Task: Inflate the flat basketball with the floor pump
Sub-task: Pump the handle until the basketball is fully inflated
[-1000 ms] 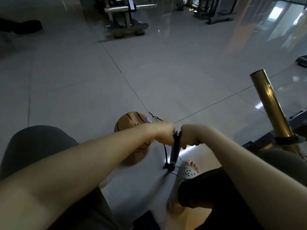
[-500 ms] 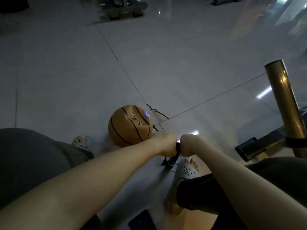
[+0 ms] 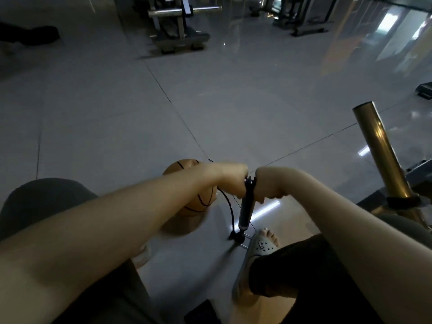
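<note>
An orange basketball [image 3: 201, 202] lies on the grey tiled floor, partly hidden behind my left forearm. A slim black floor pump [image 3: 246, 212] stands upright just right of it, its base [image 3: 237, 237] by my sandalled right foot. A thin black hose [image 3: 230, 210] curves from the base up toward the ball. My left hand [image 3: 233, 181] grips the left side of the pump's handle and my right hand [image 3: 268, 185] grips the right side, fists almost touching. The handle is raised, with the barrel showing below it.
A brass-coloured tube [image 3: 383, 153] on a frame rises at the right. Gym machines [image 3: 180, 26] stand at the far end of the glossy floor. My knees fill the lower corners, and a dark flat object [image 3: 203, 312] lies near the bottom edge.
Half a second ago both hands were pressed low near the pump's base. They have now pulled the handle back up, exposing the barrel again. The ball stays put.
</note>
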Demonstrator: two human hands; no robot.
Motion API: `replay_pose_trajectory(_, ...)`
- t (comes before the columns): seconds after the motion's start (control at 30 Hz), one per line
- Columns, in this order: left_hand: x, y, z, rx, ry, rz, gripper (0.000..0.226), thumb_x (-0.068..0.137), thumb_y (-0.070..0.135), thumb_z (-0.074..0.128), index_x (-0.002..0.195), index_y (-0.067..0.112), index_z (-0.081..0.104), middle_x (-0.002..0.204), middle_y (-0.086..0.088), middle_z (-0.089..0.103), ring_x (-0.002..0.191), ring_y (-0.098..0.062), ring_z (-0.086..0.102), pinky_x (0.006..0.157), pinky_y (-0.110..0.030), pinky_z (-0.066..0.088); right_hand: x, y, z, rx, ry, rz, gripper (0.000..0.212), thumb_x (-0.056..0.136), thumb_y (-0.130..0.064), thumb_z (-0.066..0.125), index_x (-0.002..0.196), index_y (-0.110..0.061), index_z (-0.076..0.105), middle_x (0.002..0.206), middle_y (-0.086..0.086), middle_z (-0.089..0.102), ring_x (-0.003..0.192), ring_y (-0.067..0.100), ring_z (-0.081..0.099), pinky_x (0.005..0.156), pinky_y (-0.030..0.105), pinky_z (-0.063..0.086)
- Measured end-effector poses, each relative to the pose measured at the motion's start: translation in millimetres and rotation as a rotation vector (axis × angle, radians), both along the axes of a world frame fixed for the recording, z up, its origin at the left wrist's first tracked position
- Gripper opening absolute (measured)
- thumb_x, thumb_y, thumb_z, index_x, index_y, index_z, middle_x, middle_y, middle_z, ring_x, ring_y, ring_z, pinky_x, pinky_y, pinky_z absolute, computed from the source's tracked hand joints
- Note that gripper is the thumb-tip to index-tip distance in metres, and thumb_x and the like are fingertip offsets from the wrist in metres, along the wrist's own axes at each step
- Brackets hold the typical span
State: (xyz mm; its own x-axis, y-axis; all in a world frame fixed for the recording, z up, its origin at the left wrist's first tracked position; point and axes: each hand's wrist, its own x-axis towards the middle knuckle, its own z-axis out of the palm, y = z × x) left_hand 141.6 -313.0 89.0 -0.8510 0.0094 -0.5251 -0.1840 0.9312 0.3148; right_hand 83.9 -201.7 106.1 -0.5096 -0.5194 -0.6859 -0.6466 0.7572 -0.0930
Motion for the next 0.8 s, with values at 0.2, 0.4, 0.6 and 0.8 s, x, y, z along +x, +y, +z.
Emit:
replay_pose_trajectory(0.2, -2.1, 2.9, -24.2, -0.053, 0.016, 0.002, 0.019, 0.088, 0.009, 0.058, 0.070, 0.015, 0.054, 0.064, -0.001, 0.050, 0.054, -0.017, 0.046, 0.050, -0.026, 0.037, -2.2, -2.0, -19.9, 0.074, 0.009, 0.022, 0.014, 0.082, -0.005, 0.062, 0.070, -0.007, 0.057, 0.058, 0.005, 0.050, 0.046, 0.016, 0.042, 0.047, 0.024, 0.038)
replay_pose_trajectory(0.4, 20.5, 24.9, -101.7, -0.086, 0.029, 0.058, 0.004, 0.089, 0.019, 0.056, 0.087, 0.019, 0.052, 0.081, -0.004, 0.057, 0.080, -0.030, 0.060, 0.064, -0.032, 0.043, 9.0, 5.8, -116.6, 0.179, 0.163, 0.061, 0.031, 0.089, -0.016, 0.061, 0.066, -0.015, 0.040, 0.066, 0.001, 0.044, 0.077, 0.020, 0.053, 0.081, 0.031, 0.048)
replay_pose_trajectory(0.6, 20.5, 28.3, -105.8, -0.090, -0.002, 0.047, 0.007, 0.090, 0.020, 0.055, 0.096, 0.017, 0.057, 0.088, -0.006, 0.061, 0.080, -0.027, 0.061, 0.062, -0.032, 0.042, 11.3, 11.6, -117.8, 0.136, 0.155, 0.035, 0.034, 0.091, -0.021, 0.060, 0.068, -0.015, 0.036, 0.069, 0.001, 0.043, 0.081, 0.021, 0.053, 0.078, 0.030, 0.046)
replay_pose_trajectory(0.8, 25.3, 17.7, -62.7, -0.071, -0.035, -0.016, 0.021, 0.088, 0.017, 0.057, 0.068, 0.015, 0.051, 0.063, -0.002, 0.048, 0.055, -0.019, 0.043, 0.048, -0.026, 0.031, 20.0, 11.0, -71.6, 0.104, 0.012, 0.027, 0.026, 0.084, -0.009, 0.066, 0.064, -0.009, 0.050, 0.058, 0.003, 0.050, 0.047, 0.015, 0.045, 0.048, 0.023, 0.041)
